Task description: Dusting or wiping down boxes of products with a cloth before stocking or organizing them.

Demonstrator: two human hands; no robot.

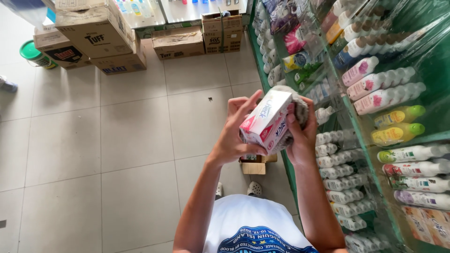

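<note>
A small pack of white and pink cardboard boxes (267, 121) is up in the air, in front of the person's chest, close to the green shelf (356, 126). It is tilted, with one long side turned up toward the head camera, so the person can look at it.

The left hand (234, 133) holds the pack from the side. Its fingers are curled around the pack and its thumb presses the near edge, so the pack cannot slip.

The right hand (300, 129) is on the other side. It presses a grey fuzzy cloth (299, 112) against the pack, with the fingers wrapped over the cloth. The cloth sits just where it touches the boxes, as if for wiping dust.

The shelf stands just beside the hands on the right. It holds rows of bottles lying on their sides: white and pink bottles (375, 91) higher up, yellow bottles with green caps (398, 124) below them.

Farther off, across the tiled floor (117, 140), brown cardboard cartons (101, 35) are stacked by the wall. A green bucket (32, 52) stands beside them.
</note>
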